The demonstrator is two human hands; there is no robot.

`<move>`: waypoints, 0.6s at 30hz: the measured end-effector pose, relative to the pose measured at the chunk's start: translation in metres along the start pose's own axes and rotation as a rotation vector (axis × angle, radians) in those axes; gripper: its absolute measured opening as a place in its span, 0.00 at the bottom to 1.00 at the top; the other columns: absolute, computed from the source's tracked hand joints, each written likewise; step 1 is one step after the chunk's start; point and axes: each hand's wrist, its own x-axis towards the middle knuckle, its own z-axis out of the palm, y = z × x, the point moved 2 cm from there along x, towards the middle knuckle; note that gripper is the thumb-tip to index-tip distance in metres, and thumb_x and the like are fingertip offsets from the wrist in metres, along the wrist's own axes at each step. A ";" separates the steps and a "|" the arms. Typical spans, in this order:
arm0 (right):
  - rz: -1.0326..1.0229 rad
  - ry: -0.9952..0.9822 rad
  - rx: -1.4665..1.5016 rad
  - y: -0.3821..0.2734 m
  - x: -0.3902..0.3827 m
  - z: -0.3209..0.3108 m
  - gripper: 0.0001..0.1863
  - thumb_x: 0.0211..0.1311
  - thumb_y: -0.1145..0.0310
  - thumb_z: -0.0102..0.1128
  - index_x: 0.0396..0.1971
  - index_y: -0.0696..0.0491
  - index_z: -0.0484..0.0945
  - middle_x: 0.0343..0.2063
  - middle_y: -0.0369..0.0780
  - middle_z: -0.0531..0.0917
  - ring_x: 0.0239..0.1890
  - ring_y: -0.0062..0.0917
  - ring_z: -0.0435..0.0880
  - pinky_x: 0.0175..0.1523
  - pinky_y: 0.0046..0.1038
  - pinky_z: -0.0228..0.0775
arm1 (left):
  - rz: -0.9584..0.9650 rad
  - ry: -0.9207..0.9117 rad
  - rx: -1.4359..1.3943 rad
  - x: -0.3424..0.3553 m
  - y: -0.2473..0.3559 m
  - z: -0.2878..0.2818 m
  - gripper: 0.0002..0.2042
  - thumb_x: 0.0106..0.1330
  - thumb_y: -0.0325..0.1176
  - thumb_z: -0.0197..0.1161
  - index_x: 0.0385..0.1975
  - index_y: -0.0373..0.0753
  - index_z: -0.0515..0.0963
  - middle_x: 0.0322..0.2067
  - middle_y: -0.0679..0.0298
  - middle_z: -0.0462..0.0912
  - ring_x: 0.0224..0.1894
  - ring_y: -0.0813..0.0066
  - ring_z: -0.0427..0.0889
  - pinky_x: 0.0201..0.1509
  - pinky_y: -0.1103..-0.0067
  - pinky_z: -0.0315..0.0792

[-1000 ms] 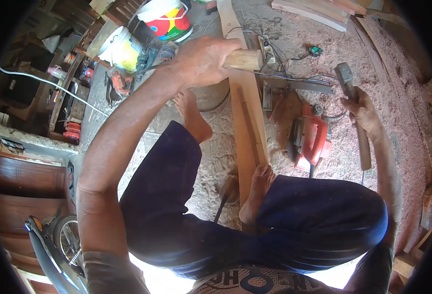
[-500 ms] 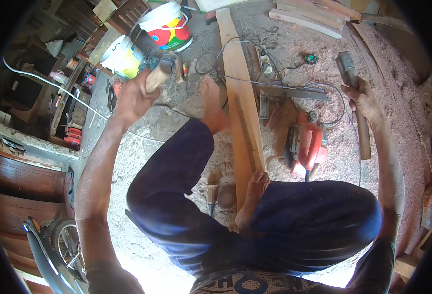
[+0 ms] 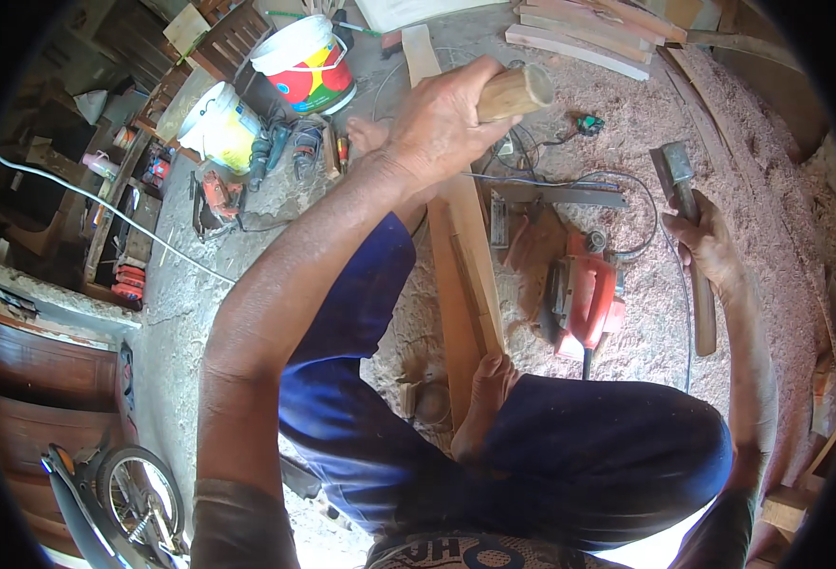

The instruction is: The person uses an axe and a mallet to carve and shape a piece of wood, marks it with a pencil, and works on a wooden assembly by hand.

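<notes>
My left hand (image 3: 441, 123) is raised over the far part of a long wooden plank (image 3: 456, 284). Its fingers are closed around a thick, round-ended wooden handle (image 3: 517, 92); whatever the handle belongs to is hidden. Out to the right, my right hand (image 3: 707, 242) grips a tool with a wooden handle (image 3: 703, 318) and a dark, flat-sided metal head (image 3: 680, 163); its exact kind is unclear. A narrow recess (image 3: 472, 284) runs along the plank's near half. My bare right foot (image 3: 491, 379) presses on the near end.
A red power planer (image 3: 590, 294) with a cable lies right of the plank. Power drills (image 3: 266, 152) and two paint buckets (image 3: 304, 62) stand at the far left. Timber offcuts (image 3: 584, 43) lie at the back; wood shavings (image 3: 759, 190) spread on the right.
My left hand has swung rightward with the wooden handle, from beside the buckets to over the plank. My right hand and its tool have dropped slightly nearer. The whole view has shifted a little.
</notes>
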 end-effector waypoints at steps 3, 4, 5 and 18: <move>0.010 -0.001 0.037 0.009 0.000 -0.003 0.16 0.62 0.66 0.69 0.43 0.56 0.73 0.17 0.28 0.71 0.12 0.12 0.67 0.16 0.19 0.60 | -0.005 0.034 -0.103 0.005 0.011 0.009 0.24 0.58 0.43 0.77 0.49 0.38 0.76 0.39 0.54 0.86 0.43 0.62 0.87 0.48 0.70 0.79; 0.022 0.009 0.052 0.008 0.000 -0.001 0.17 0.62 0.65 0.69 0.44 0.56 0.73 0.18 0.28 0.71 0.12 0.12 0.68 0.16 0.18 0.61 | -0.015 0.038 -0.147 0.005 0.013 0.012 0.25 0.58 0.43 0.77 0.49 0.37 0.76 0.39 0.55 0.86 0.43 0.63 0.87 0.49 0.71 0.79; 0.034 0.020 0.067 0.005 -0.001 0.001 0.17 0.62 0.65 0.69 0.45 0.56 0.73 0.18 0.28 0.71 0.12 0.12 0.68 0.16 0.18 0.61 | -0.042 0.057 -0.216 0.004 0.014 0.017 0.25 0.58 0.43 0.77 0.49 0.37 0.76 0.40 0.56 0.86 0.43 0.64 0.87 0.49 0.70 0.79; 0.131 -0.046 0.291 0.035 -0.004 0.035 0.18 0.64 0.65 0.67 0.48 0.57 0.74 0.21 0.29 0.74 0.13 0.12 0.69 0.16 0.19 0.64 | -0.271 -0.020 -0.444 -0.005 -0.050 0.119 0.30 0.60 0.42 0.76 0.56 0.35 0.68 0.45 0.53 0.80 0.47 0.65 0.82 0.52 0.69 0.76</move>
